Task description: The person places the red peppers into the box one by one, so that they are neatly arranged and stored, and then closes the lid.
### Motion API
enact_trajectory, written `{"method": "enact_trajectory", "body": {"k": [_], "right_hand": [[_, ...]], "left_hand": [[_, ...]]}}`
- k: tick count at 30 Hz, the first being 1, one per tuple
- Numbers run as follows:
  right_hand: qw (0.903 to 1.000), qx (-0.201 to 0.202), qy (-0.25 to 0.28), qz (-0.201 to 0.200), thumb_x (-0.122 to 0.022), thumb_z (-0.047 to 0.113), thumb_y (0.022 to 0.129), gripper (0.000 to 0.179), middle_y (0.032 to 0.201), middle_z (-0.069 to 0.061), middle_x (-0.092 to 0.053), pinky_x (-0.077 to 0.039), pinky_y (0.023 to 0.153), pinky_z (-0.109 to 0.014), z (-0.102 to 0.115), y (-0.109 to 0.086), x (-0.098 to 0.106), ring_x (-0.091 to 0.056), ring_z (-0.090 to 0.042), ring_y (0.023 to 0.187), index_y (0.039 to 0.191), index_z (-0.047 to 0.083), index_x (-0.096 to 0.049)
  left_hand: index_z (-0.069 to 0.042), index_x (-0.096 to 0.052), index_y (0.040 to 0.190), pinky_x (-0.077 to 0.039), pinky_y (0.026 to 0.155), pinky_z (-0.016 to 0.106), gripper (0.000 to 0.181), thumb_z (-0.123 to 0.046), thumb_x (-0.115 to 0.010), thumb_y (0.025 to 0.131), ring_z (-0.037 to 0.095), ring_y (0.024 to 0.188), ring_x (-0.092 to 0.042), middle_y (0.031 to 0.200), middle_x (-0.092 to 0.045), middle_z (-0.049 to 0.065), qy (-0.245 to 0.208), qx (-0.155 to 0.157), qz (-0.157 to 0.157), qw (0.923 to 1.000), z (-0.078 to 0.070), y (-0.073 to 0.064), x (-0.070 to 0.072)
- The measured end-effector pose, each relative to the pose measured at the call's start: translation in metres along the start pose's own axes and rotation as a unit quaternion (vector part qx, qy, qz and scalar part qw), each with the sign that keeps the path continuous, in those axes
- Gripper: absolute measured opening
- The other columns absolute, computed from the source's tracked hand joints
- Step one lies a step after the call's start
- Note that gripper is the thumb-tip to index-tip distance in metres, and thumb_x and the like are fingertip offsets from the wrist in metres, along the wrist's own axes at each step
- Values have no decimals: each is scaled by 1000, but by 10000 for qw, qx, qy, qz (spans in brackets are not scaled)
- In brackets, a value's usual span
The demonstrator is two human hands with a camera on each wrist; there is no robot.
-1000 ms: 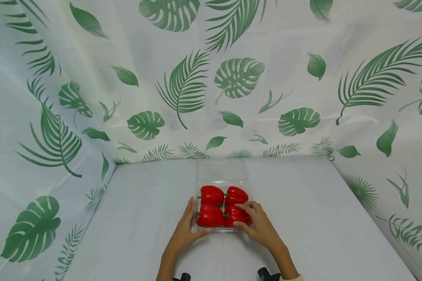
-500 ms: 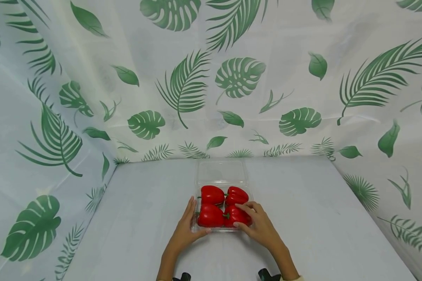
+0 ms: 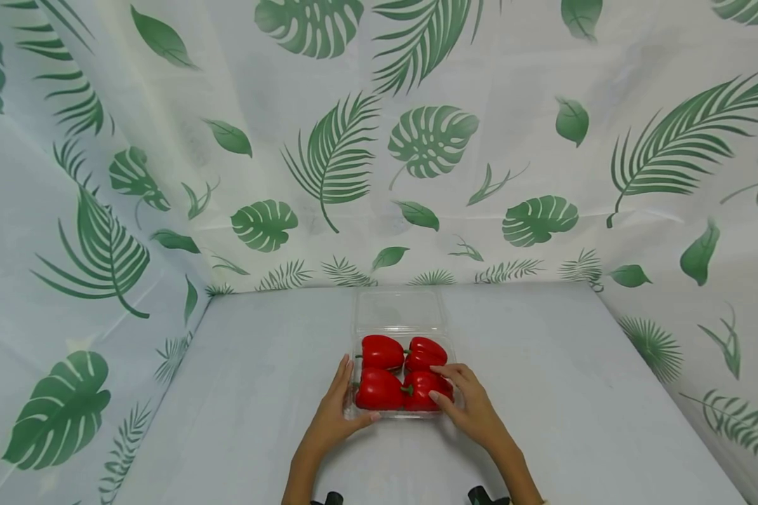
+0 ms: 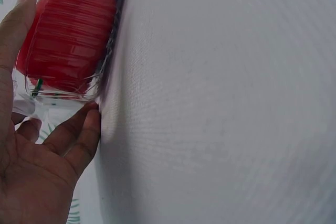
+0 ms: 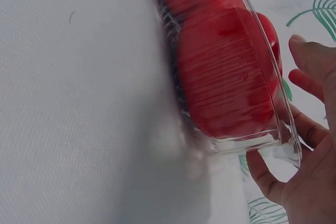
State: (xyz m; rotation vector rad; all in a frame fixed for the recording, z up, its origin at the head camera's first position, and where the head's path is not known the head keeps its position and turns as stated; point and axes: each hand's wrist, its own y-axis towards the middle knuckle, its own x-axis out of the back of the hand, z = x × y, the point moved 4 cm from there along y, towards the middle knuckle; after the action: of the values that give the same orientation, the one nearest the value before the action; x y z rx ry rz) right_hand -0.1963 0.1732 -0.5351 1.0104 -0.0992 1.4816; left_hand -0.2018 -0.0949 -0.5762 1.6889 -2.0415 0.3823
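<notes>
A clear plastic clamshell container (image 3: 399, 313) stands with its lid folded back, filled with several red bell peppers arranged in two rows. My left hand (image 3: 331, 415) holds its near left corner, thumb along the front rim and fingers down the left side; the left wrist view shows those fingertips low by the base. Around the front right bell pepper (image 3: 420, 393) my right hand (image 3: 476, 408) is spread, thumb raised off it and fingertips by its far side. Beside it lies the front left bell pepper (image 3: 379, 390). Behind are the back left (image 3: 381, 353) and back right bell pepper (image 3: 426, 354).
A white cloth-covered table (image 3: 259, 365) extends on both sides of the container. Leaf-printed curtains (image 3: 347, 245) rise along its back and sides. Two dark devices sit at the bottom edge by the wrists, one of them a black wrist mount (image 3: 480, 496).
My right thumb and fingers have drawn back slightly to the right, letting go of the front right bell pepper. The left hand and the container have stayed in place.
</notes>
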Motion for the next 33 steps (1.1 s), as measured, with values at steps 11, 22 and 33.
{"method": "enact_trajectory", "body": {"k": [11, 22, 33], "right_hand": [[9995, 54, 297, -42, -76, 9, 83, 36, 111, -6, -65, -60, 78, -42, -2, 4, 5, -63, -24, 100, 117, 9, -67], [9953, -774, 574, 110, -67, 16, 92, 28, 116, -9, -68, -57, 85, -56, -9, 18, 16, -65, -30, 105, 119, 8, -64], [9777, -1913, 818, 277, -61, 22, 97, 28, 114, -16, -69, -60, 84, -36, -34, 49, 31, -66, -32, 103, 119, 4, -64]], "left_hand": [[-19, -16, 158, -32, 114, 55, 109, -53, -78, 75, 28, 151, -15, 165, -7, -4, 7, -35, 20, 10000, -2, 0, 1], [-18, -18, 158, -35, 113, 51, 109, -55, -78, 75, 28, 151, -17, 165, -9, -3, -133, 10, 50, 9999, -4, -1, 4], [-17, -18, 157, -33, 114, 53, 109, -54, -79, 75, 29, 151, -16, 165, -8, -4, -91, -3, 28, 10000, -1, -1, 1]]}}
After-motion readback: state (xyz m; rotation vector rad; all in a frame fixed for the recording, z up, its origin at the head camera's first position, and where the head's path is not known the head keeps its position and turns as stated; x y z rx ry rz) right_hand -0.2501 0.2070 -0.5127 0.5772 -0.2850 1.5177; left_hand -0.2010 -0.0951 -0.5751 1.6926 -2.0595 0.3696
